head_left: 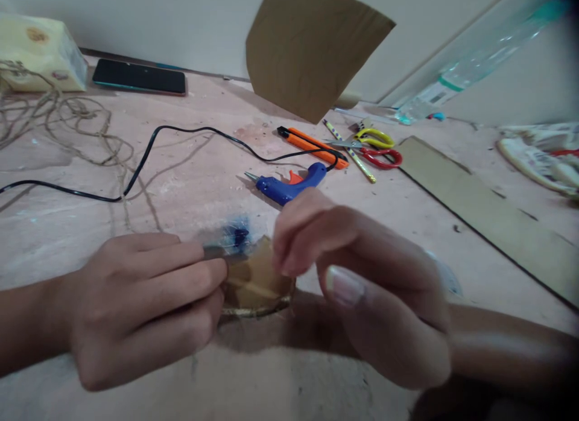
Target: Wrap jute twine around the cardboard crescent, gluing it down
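Observation:
Between the fingers of my left hand (149, 303) is a small cardboard piece (253, 282) with a rounded lower edge. A cord-like trim, perhaps twine, runs along that edge. My left fingers are closed and hide the piece's left part. My right hand (362, 282) hovers at its right side, fingers bent and thumb apart from them. Nothing shows in that hand; whether its fingertips touch the piece I cannot tell. Just beyond lies a blue hot glue gun (289, 189) with an orange trigger, its nozzle pointing left. A dark blue smudge (239, 233) marks the surface behind the piece.
A black cable (190, 129) crosses to the glue gun. Tangled twine (58, 113), a tissue pack (40, 53) and a phone (138, 77) lie left. Rightward are an orange cutter (312, 146), scissors (377, 148), a pencil (357, 161), cardboard (488, 216) and a bottle (474, 65).

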`<move>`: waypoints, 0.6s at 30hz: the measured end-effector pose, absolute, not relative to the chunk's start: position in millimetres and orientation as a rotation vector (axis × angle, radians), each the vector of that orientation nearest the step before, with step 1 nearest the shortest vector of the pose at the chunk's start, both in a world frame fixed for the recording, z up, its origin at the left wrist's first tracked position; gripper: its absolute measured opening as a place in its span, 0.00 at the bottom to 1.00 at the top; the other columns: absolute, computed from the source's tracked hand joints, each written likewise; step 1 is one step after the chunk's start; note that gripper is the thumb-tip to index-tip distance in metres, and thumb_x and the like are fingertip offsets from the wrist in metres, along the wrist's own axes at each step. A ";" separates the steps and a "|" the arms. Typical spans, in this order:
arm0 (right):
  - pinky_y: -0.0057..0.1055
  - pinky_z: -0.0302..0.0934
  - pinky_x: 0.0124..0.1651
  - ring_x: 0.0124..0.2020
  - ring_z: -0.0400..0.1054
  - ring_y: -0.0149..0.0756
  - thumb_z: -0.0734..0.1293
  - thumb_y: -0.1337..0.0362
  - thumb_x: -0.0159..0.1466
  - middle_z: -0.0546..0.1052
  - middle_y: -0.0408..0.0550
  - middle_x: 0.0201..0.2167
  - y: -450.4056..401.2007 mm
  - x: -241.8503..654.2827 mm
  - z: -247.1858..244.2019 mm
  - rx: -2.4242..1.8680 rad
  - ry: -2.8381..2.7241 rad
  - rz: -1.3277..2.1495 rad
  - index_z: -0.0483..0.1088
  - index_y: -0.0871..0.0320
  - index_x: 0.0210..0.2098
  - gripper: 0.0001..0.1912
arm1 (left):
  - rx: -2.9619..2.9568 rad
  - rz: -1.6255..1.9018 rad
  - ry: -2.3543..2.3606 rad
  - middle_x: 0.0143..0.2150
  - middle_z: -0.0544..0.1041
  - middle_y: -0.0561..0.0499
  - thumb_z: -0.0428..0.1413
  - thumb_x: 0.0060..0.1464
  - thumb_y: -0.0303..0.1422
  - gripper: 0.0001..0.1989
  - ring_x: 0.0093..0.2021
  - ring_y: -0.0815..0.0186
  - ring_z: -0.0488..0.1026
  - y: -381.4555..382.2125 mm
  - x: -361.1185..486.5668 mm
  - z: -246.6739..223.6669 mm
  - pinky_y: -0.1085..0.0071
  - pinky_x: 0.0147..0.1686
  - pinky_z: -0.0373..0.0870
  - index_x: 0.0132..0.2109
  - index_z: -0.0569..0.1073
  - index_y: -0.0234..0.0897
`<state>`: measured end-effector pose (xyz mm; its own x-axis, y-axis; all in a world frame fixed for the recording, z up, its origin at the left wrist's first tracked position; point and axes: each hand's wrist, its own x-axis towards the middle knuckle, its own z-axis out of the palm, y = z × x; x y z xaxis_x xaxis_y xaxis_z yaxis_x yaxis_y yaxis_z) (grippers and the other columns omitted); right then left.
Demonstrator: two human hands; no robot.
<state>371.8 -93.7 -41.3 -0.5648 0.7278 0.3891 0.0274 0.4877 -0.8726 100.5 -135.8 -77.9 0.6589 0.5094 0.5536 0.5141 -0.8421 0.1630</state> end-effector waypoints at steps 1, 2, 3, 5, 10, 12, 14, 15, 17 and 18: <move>0.41 0.73 0.51 0.42 0.77 0.38 0.64 0.70 0.79 0.81 0.45 0.39 -94.1 372.7 -39.0 -0.592 -1.922 1.083 0.76 0.53 0.43 0.11 | -2.839 -0.930 -0.843 0.45 0.86 0.52 0.45 0.78 0.28 0.14 0.40 0.61 0.82 -134.6 100.1 -78.4 0.60 0.36 0.79 0.49 0.74 0.46; 0.42 0.74 0.49 0.40 0.77 0.38 0.66 0.69 0.79 0.81 0.44 0.39 -93.7 373.2 -36.7 -0.575 -1.901 1.052 0.76 0.53 0.43 0.09 | -2.827 -0.920 -0.818 0.45 0.86 0.52 0.42 0.78 0.27 0.16 0.41 0.60 0.83 -133.6 100.0 -78.3 0.59 0.36 0.79 0.49 0.74 0.45; 0.43 0.74 0.47 0.39 0.77 0.39 0.67 0.66 0.80 0.82 0.44 0.38 -92.3 373.1 -34.3 -0.592 -1.870 1.006 0.77 0.51 0.43 0.08 | -2.816 -0.925 -0.808 0.45 0.86 0.52 0.41 0.78 0.25 0.18 0.42 0.60 0.83 -133.0 100.2 -77.9 0.59 0.36 0.79 0.49 0.73 0.45; 0.43 0.72 0.43 0.35 0.76 0.41 0.69 0.61 0.80 0.82 0.44 0.35 -87.3 371.0 -28.5 -0.628 -1.782 0.863 0.78 0.49 0.42 0.08 | -2.802 -0.943 -0.817 0.43 0.86 0.52 0.40 0.79 0.25 0.18 0.43 0.60 0.84 -132.4 101.2 -77.0 0.57 0.37 0.80 0.49 0.73 0.45; 0.42 0.65 0.36 0.30 0.73 0.43 0.72 0.48 0.78 0.74 0.40 0.25 -72.6 362.6 -12.9 -0.530 -1.634 0.702 0.77 0.42 0.40 0.11 | -2.803 -0.974 -0.871 0.41 0.87 0.52 0.46 0.77 0.27 0.13 0.44 0.59 0.85 -131.0 101.3 -79.9 0.59 0.41 0.81 0.50 0.74 0.45; 0.43 0.63 0.34 0.29 0.71 0.43 0.73 0.44 0.76 0.74 0.41 0.25 -71.1 362.3 -11.2 -0.562 -1.653 0.701 0.76 0.43 0.39 0.14 | -2.830 -0.992 -0.856 0.42 0.87 0.52 0.47 0.77 0.28 0.12 0.42 0.60 0.85 -129.0 99.9 -81.7 0.60 0.39 0.80 0.49 0.75 0.45; 0.43 0.62 0.33 0.27 0.67 0.41 0.72 0.43 0.76 0.73 0.42 0.25 -71.7 364.3 -13.7 -0.656 -1.682 0.750 0.75 0.45 0.36 0.18 | -2.831 -0.987 -0.867 0.43 0.87 0.52 0.45 0.79 0.29 0.14 0.41 0.61 0.84 -126.7 98.9 -82.5 0.61 0.38 0.79 0.49 0.75 0.46; 0.42 0.61 0.31 0.25 0.65 0.39 0.71 0.45 0.77 0.73 0.43 0.26 -72.1 366.0 -16.2 -0.683 -1.695 0.796 0.74 0.47 0.34 0.18 | -2.818 -0.976 -0.872 0.44 0.87 0.52 0.44 0.80 0.29 0.15 0.41 0.61 0.84 -125.5 98.8 -82.5 0.61 0.38 0.79 0.49 0.75 0.46; 0.40 0.56 0.28 0.22 0.59 0.35 0.69 0.54 0.80 0.69 0.42 0.26 -71.8 370.1 -22.2 -0.700 -1.701 0.871 0.71 0.50 0.32 0.19 | -2.802 -0.962 -0.853 0.44 0.87 0.52 0.44 0.79 0.28 0.16 0.40 0.61 0.84 -122.9 99.3 -82.4 0.62 0.38 0.79 0.48 0.75 0.44; 0.39 0.53 0.27 0.22 0.57 0.34 0.67 0.59 0.80 0.68 0.41 0.26 -70.9 372.3 -25.1 -0.688 -1.709 0.887 0.69 0.51 0.30 0.19 | -2.802 -0.966 -0.824 0.44 0.87 0.52 0.45 0.79 0.28 0.15 0.39 0.62 0.83 -121.4 99.7 -82.4 0.62 0.37 0.79 0.46 0.76 0.44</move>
